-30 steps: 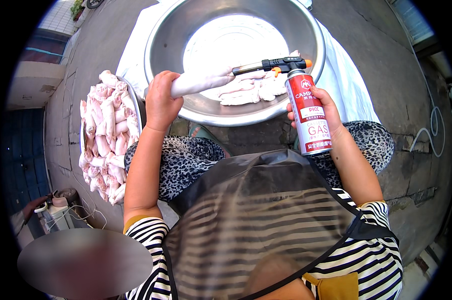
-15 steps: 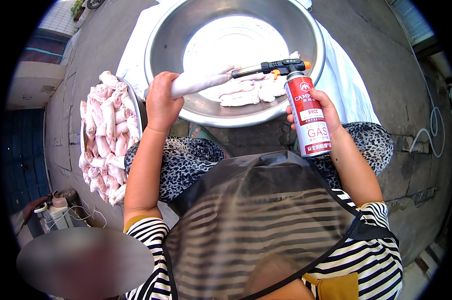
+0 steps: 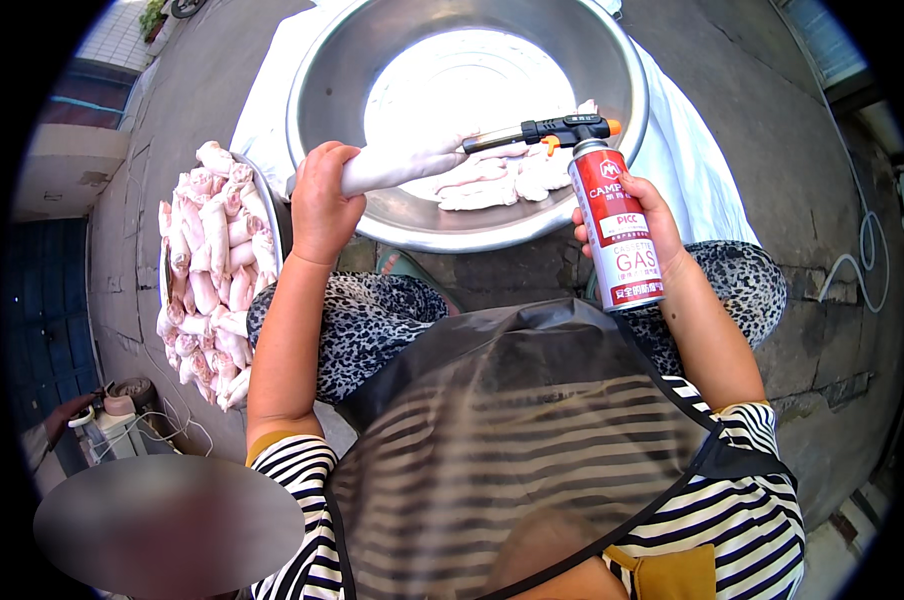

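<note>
My left hand point(image 3: 328, 203) is closed around one end of a pale pig's trotter point(image 3: 402, 167), held over the near left rim of a big metal basin point(image 3: 327, 120). In my right hand point(image 3: 654, 222) is a gas torch point(image 3: 617, 225), a red and white canister with a black burner head and orange parts. Its nozzle points left, right beside the trotter's far end. I cannot make out a flame in the bright light. Several more trotters point(image 3: 482, 190) lie inside the basin, below the nozzle.
A tray heaped with raw pink trotters point(image 3: 212, 265) stands left of my knee. White sheeting point(image 3: 687, 150) spreads under the basin. A pale hose point(image 3: 865, 262) lies on the paving at the right. Small equipment with cords point(image 3: 122, 425) sits at the lower left.
</note>
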The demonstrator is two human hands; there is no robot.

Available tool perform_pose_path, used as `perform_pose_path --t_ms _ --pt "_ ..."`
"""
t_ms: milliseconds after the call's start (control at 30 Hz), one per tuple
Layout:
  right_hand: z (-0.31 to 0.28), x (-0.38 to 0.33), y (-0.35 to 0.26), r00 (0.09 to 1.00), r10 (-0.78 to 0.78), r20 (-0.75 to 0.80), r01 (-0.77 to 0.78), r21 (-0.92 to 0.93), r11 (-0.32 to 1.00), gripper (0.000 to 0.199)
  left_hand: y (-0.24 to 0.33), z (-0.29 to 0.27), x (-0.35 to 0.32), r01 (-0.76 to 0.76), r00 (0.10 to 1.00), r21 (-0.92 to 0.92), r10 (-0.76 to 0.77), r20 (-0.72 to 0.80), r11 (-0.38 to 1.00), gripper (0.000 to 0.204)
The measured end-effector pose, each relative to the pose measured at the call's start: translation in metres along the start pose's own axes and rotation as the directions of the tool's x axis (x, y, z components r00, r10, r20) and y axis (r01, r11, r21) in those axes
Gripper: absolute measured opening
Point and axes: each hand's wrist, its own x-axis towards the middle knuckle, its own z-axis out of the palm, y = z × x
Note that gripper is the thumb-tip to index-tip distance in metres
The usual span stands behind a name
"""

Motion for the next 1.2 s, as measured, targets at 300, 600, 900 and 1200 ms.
perform_pose_path --t_ms 300,600,900,1200 --pt "0.0 -0.001 0.0 1.0 0.002 -0.003 -0.002 -0.003 1.0 0.057 -0.003 -0.002 0.0 -0.018 1.0 -0.026 0.018 -0.003 0.999 0.046" --pt "0.001 -0.004 -0.005 1.0 -0.018 -0.01 0.017 -0.023 1.0 0.056 -0.015 -0.003 -0.001 -0.014 0.999 -0.1 0.011 -0.031 0.995 0.046" --pt "-0.001 -0.004 -0.001 1.0 0.015 0.004 -0.015 -0.036 0.999 0.057 -0.012 -0.005 0.0 -0.032 0.997 -0.075 0.027 -0.068 0.997 0.045" --pt "-0.012 0.03 0.001 0.982 -0.031 -0.188 0.034 0.011 0.999 0.059 -0.022 0.075 0.009 0.28 0.937 -0.044 -0.263 0.229 0.959 0.042"
